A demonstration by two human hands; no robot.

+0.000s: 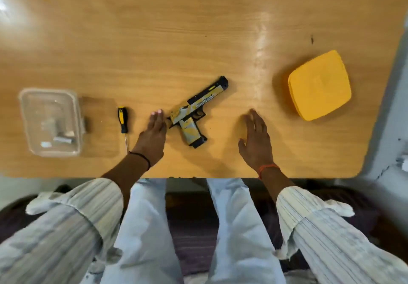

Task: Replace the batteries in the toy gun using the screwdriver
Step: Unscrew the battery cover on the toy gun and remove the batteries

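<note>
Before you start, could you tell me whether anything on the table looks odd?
Nothing stands out: the yellow-and-black toy gun lies flat, intact, the yellow-handled screwdriver beside it, and the clear plastic box sits upright.

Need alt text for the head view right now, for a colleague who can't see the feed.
A yellow and black toy gun lies flat on a wooden table between a person's open left hand and right hand. A screwdriver and a clear lidded container lie to the left, a yellow box to the right.
</note>
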